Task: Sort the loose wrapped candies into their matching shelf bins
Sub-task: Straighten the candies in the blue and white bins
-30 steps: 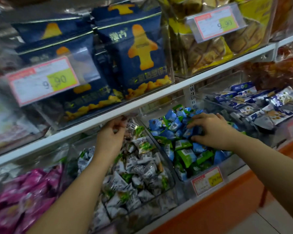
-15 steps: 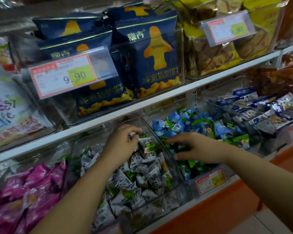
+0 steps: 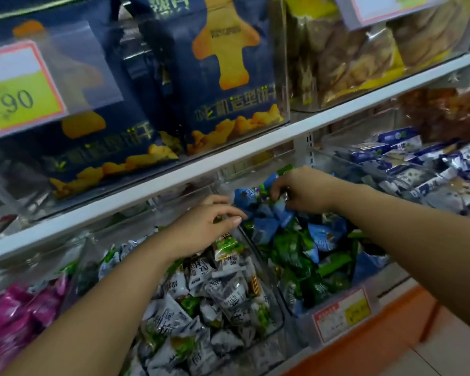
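Note:
Two clear bins sit side by side under the white shelf. The left bin (image 3: 278, 310) holds grey-and-white wrapped candies (image 3: 228, 294) with green marks. The right bin (image 3: 304, 325) holds blue and green wrapped candies (image 3: 296, 248). My left hand (image 3: 201, 229) hovers over the wall between the two bins, fingers pinched together with a bit of green wrapper showing under them. At the back of the blue and green pile, my right hand (image 3: 304, 191) has its fingertips closed on a small wrapped candy with a silvery glint.
A bin of pink candies (image 3: 19, 308) is at far left, and blue-and-white packets (image 3: 407, 164) fill the bin at right. The white shelf edge (image 3: 228, 156) runs low over the bins. Navy biscuit bags (image 3: 228, 63) stand above. A price tag (image 3: 342, 313) hangs on the right bin.
My left hand has left the grey-and-white pile and moved right to the bin divider. My right hand has moved back and up to the rear of the blue and green pile. The camera has come closer.

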